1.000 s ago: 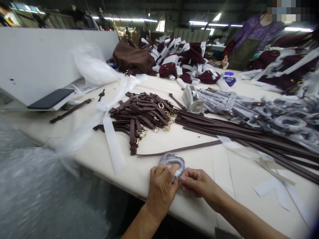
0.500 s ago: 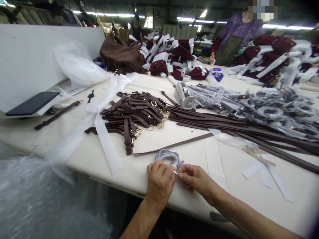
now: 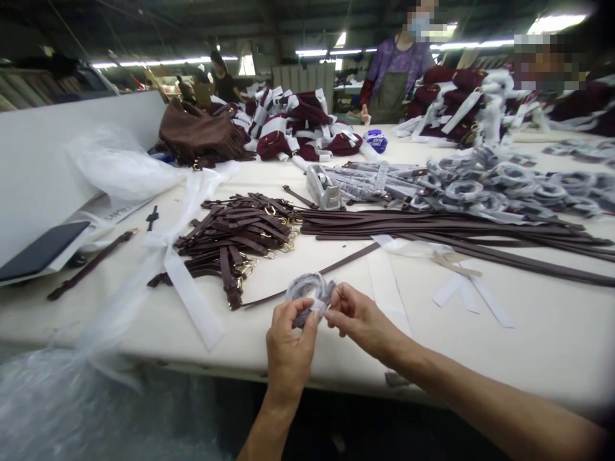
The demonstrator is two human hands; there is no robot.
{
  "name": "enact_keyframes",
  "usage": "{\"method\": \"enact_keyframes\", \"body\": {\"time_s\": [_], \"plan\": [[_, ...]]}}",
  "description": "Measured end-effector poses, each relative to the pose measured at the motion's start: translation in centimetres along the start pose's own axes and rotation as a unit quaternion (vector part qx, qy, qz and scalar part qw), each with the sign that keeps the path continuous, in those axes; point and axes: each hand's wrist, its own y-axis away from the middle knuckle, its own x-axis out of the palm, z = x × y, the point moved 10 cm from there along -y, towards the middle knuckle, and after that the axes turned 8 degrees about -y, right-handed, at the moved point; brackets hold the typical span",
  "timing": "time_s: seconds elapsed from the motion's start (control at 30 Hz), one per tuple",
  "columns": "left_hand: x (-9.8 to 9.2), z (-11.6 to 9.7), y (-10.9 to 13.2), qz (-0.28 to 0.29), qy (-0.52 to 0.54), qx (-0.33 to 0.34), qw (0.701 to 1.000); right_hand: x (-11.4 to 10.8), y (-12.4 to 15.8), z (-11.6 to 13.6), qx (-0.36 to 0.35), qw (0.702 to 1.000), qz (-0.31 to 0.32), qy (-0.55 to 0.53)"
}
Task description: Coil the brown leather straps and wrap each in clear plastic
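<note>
My left hand (image 3: 291,339) is closed on a coiled strap (image 3: 293,291) in greyish clear plastic wrap, thumb and fingers pinching its near side, where a whitish band (image 3: 317,306) crosses it. At the coil's right edge is my right hand (image 3: 353,317), its fingers bent together in a pinch; what lies between the fingertips is too small to make out. The coil is held over the front of the table. Just behind it, a long dark brown strap (image 3: 350,259) lies across the tabletop.
Short brown straps with gold buckles (image 3: 240,237) are heaped left of centre. Long brown straps (image 3: 432,234) stretch right, with plastic-wrapped coils (image 3: 480,186) behind. White paper strips (image 3: 487,301) lie at right. A tape dispenser (image 3: 323,187), maroon bags (image 3: 302,125) and a co-worker (image 3: 396,70) are farther back.
The coil has tipped up off the tabletop in my left hand, whose thumb now shows on it. My right hand has come up beside its edge. The whole view has shifted to the right.
</note>
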Motion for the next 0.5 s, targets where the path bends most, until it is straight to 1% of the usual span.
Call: {"method": "enact_keyframes", "body": {"time_s": [0.1,0.17,0.27,0.37,0.43,0.5], "plan": [[0.8,0.6,0.0,0.041,0.092,-0.062,0.993,0.2,0.5,1.6,-0.056,0.998,0.013,0.004],[1.3,0.4,0.1,0.059,0.154,-0.08,0.983,0.1,0.9,2.6,-0.088,0.996,0.017,0.026],[1.8,-0.2,0.3,0.078,0.229,-0.094,0.966,-0.3,1.5,3.6,-0.125,0.988,0.002,0.091],[2.2,-0.5,0.6,0.09,0.281,-0.112,0.949,-0.7,1.9,3.6,-0.143,0.98,-0.019,0.137],[2.5,-0.6,0.7,0.099,0.315,-0.131,0.935,-1.2,2.0,3.0,-0.135,0.982,-0.03,0.128],[2.9,-0.8,1.0,0.122,0.354,-0.157,0.914,-1.4,2.0,2.4,-0.127,0.987,-0.027,0.09]]}}
